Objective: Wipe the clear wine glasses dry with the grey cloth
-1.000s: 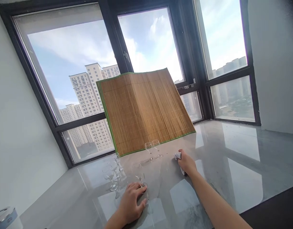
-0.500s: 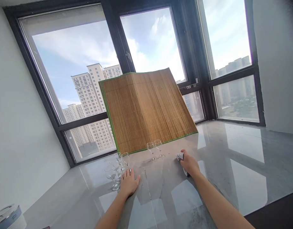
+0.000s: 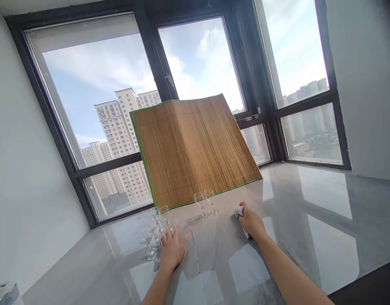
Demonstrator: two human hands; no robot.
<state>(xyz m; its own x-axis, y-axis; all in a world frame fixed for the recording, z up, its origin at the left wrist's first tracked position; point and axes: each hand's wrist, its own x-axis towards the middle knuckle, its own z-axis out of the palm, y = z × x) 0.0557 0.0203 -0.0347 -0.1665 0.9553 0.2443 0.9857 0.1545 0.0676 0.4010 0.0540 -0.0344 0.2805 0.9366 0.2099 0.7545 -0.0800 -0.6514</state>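
My right hand [image 3: 252, 221] has its fingers closed around a white cloth [image 3: 238, 211], part of which hangs down below the palm onto the glossy grey countertop [image 3: 220, 250]. My left hand [image 3: 172, 250] rests low over the surface, fingers stretched out and apart, just right of a cluster of clear stemmed glasses [image 3: 152, 254]. Whether its fingertips touch the nearest glass is unclear. Two more stemmed glasses [image 3: 199, 198] stand upright side by side farther back, between my hands.
Behind the glasses, a bamboo mat [image 3: 195, 148] with green edging leans against the dark-framed window [image 3: 147, 55]. A white container [image 3: 6, 294] is cut off at the lower left corner. The countertop's front edge [image 3: 363, 277] runs along the lower right.
The view has shifted slightly, so everything sits a little lower and farther left. My left hand has edged slightly toward me and right; my right hand keeps the cloth in about the same place.
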